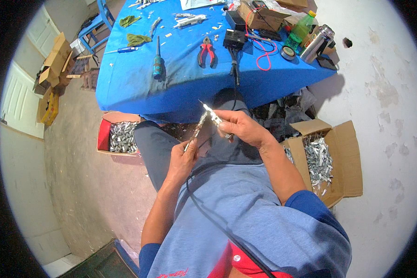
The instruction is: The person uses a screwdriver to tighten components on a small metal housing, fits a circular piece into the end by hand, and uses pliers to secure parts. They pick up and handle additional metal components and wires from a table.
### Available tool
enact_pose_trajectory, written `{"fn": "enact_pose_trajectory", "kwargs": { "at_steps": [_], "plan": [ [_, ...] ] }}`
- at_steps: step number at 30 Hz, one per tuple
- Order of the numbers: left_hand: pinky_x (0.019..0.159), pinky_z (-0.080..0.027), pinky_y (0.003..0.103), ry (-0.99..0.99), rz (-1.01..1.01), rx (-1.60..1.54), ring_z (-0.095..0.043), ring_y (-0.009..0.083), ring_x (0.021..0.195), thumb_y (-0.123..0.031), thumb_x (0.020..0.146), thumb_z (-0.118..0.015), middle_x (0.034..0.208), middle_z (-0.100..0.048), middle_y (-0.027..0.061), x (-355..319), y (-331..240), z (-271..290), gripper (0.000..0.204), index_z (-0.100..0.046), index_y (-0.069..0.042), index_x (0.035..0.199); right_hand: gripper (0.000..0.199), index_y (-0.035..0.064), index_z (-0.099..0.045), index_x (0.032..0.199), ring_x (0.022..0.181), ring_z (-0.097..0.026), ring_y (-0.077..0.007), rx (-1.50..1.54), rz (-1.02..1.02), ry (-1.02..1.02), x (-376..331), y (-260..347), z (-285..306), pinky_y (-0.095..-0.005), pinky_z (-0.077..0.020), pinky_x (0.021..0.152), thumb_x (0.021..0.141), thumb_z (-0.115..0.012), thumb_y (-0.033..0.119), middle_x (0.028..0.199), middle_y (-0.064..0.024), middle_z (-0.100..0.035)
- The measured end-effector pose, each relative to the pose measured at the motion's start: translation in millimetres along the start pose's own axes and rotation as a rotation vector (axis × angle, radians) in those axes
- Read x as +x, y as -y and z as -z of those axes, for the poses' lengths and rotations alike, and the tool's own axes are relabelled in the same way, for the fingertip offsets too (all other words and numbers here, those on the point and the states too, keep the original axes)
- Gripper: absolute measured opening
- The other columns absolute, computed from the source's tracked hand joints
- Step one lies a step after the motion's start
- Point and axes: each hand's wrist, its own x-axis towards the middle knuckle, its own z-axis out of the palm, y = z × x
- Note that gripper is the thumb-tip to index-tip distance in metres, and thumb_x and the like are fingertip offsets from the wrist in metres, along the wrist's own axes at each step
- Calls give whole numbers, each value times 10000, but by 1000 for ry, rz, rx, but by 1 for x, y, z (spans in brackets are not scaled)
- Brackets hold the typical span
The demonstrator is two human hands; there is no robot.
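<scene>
Above my lap, my left hand is closed round the lower end of a narrow silvery strip-like part, which points up and to the right. My right hand pinches a slim white part with a thin pointed tip. The two parts lean together near their upper ends; whether they are joined I cannot tell. Between my arms, a black cable runs down over my shirt. To the left, a red-and-white box holds many small metal pieces; on the right, an open cardboard box holds similar ones.
On the blue-covered table lie red-handled pliers, a teal-handled screwdriver, a blue screwdriver and green cloths. A black device, green bottle and steel flask stand towards the right.
</scene>
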Motion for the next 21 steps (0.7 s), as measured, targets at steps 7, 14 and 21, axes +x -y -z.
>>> {"fn": "enact_pose_trajectory", "kwargs": {
  "at_steps": [7, 14, 21],
  "plan": [
    [482, -318, 233, 108, 140, -42, -411, 61, 547, -381, 977, -530, 616, -484, -28, -7, -4, -15, 418, -555, -54, 719, 391, -21, -516, 1296, 682, -523, -61, 39, -1, -153, -21, 1, -2, -211, -470, 575, 943, -540, 147, 852, -21, -584],
    [523, -305, 252, 319, 78, 239, -381, 63, 607, -439, 869, -682, 654, -430, -58, -11, -15, -27, 426, -529, -71, 717, 301, -28, -579, 1192, 563, -464, -45, 316, 5, -144, -34, 0, 17, -204, -431, 457, 941, -553, 135, 778, -23, -554],
    [516, -341, 237, 286, 152, 37, -447, 65, 606, -523, 838, -675, 664, -507, -23, -5, -8, -19, 500, -590, -32, 791, 321, -31, -589, 1149, 457, -430, -49, 404, -84, -67, -33, 29, 34, -189, -378, 381, 930, -534, 197, 684, -22, -547]
  ]
}}
